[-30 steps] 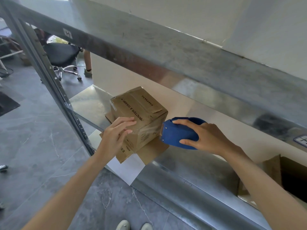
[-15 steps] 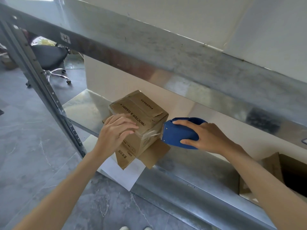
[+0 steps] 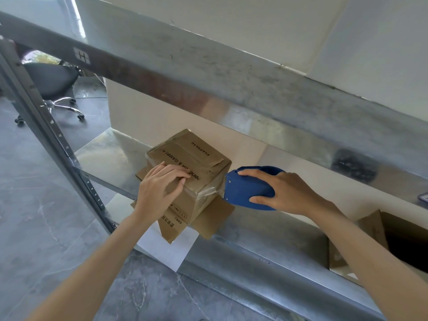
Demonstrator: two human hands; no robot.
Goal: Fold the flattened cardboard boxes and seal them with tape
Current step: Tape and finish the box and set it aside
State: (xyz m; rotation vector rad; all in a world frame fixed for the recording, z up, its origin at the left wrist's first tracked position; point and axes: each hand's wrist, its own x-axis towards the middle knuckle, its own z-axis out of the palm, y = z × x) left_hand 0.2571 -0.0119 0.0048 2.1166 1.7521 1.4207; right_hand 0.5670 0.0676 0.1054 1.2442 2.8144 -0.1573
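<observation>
The left hand (image 3: 159, 191) has slid up the cardboard box (image 3: 203, 158) and now presses on its top, fingers loose. Just right of the box, the right hand (image 3: 287, 193) stays clamped on the blue tape dispenser (image 3: 245, 191), with clear tape (image 3: 208, 193) stretched between, so the strip seems ready for cutting.
</observation>
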